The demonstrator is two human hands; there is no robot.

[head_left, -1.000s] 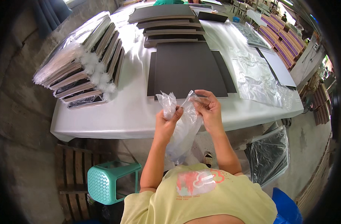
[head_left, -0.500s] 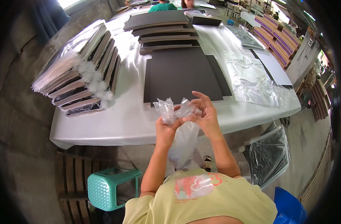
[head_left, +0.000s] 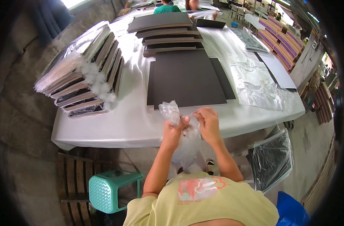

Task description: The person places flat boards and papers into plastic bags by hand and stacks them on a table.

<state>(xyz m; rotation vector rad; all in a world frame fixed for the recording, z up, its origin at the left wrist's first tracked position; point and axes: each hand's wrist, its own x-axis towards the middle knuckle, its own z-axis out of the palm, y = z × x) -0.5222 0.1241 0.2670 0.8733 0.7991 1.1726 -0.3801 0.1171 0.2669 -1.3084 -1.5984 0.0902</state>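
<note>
My left hand [head_left: 174, 132] is closed around a bunched clear plastic bag [head_left: 187, 147], whose gathered top sticks up above the fist and whose length hangs down over the table's front edge. At its right, my right hand [head_left: 208, 125] pinches the bag's thin edge between thumb and fingers. Just beyond both hands lie flat dark grey panels [head_left: 187, 77], overlapping on the white-covered table [head_left: 134, 126].
A taller stack of dark panels [head_left: 160, 22] stands behind. Plastic-wrapped panels [head_left: 81, 71] are piled at left. Clear plastic sheets [head_left: 254, 83] lie at right. Below are a green stool [head_left: 108, 192] and wrapped dark panels [head_left: 271, 160]. A person in green [head_left: 166, 7] is at the far end.
My right hand has gone from spread fingers to a pinch, drawing part of the bag away from the left hand. My left hand keeps its hold on the bunched plastic.
</note>
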